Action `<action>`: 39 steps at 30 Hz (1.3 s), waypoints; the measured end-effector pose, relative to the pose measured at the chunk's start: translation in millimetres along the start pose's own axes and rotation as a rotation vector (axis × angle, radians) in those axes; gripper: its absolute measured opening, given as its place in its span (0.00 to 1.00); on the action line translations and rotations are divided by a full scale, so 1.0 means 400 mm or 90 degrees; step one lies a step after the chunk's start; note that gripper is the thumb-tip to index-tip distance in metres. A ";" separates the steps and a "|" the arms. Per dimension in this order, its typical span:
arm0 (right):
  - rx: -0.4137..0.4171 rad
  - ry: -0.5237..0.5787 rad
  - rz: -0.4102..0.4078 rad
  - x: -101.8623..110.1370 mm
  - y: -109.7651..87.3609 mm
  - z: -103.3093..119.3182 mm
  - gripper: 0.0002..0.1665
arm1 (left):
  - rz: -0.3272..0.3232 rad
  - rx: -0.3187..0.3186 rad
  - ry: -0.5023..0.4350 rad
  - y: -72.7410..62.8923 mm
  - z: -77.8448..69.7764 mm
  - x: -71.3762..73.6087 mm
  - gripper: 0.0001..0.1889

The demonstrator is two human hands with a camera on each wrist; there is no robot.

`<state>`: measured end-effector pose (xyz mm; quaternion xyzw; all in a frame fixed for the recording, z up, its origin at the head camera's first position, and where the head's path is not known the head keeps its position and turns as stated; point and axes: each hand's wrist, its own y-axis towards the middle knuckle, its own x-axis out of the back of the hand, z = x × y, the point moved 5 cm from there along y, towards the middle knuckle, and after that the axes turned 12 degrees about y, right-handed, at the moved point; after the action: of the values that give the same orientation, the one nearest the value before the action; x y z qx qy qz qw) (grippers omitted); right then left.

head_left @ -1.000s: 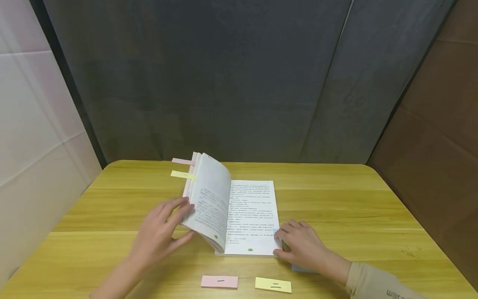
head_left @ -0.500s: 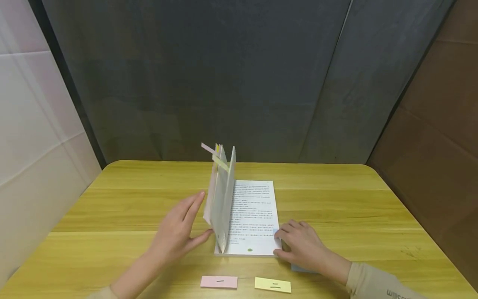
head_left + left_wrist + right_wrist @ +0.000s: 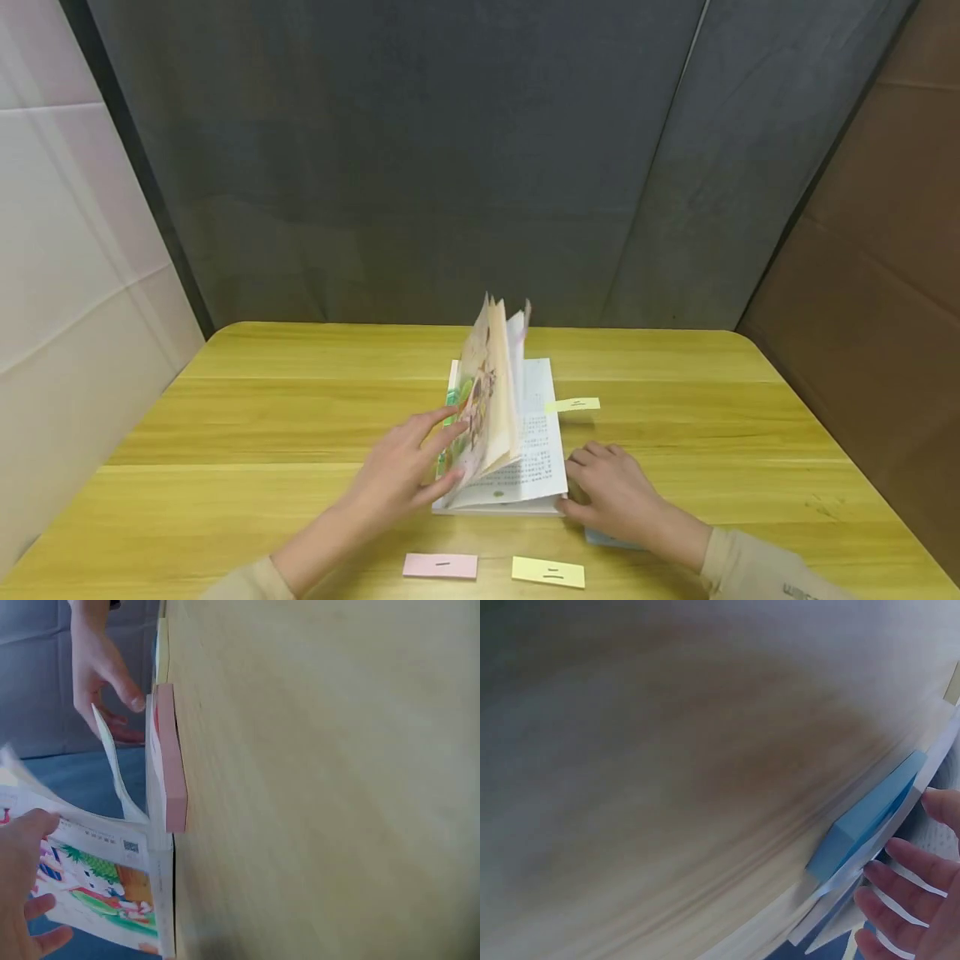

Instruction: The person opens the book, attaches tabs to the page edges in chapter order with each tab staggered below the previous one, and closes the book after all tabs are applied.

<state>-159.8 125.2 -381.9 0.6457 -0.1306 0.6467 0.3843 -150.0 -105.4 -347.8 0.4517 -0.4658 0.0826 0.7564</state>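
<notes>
A paperback book (image 3: 525, 479) lies on the table, its leaves and illustrated front cover standing up and tipping to the right. My left hand (image 3: 401, 467) touches the cover's outside with its fingers extended; the colourful picture (image 3: 101, 889) shows in the left wrist view. A yellow sticky tab (image 3: 576, 404) with handwritten strokes juts past the right page edge. At the book's lower right corner, my right hand (image 3: 618, 492) rests with fingers loosely bent. The right wrist view shows those fingers (image 3: 900, 900) close to the book's edge, apparently gripping nothing.
In front of the book lie a pink sticky-note pad (image 3: 440, 566) and a yellow one (image 3: 549, 572), both marked with strokes. A blue pad (image 3: 611, 540) sits partly under the right forearm. A dark curtain (image 3: 450, 167) hangs behind the wooden table (image 3: 262, 400).
My left hand has moved right, swinging the block of leaves and the cover from the left over to the right. The yellow tab now points right. My right hand has stayed almost still.
</notes>
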 end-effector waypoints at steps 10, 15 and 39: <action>-0.009 0.020 0.007 0.007 -0.014 -0.021 0.16 | 0.189 0.010 0.013 0.004 -0.020 -0.069 0.26; -0.016 0.019 -0.001 0.017 -0.015 -0.037 0.16 | 0.204 0.007 0.009 0.004 -0.025 -0.083 0.26; -0.058 0.009 0.007 0.007 0.148 -0.072 0.26 | 0.324 0.094 0.017 0.062 0.026 -0.172 0.35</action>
<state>-220.1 105.8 -363.6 0.6222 -0.1609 0.6469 0.4105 -208.0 -78.6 -384.6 0.3729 -0.5472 0.3098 0.6823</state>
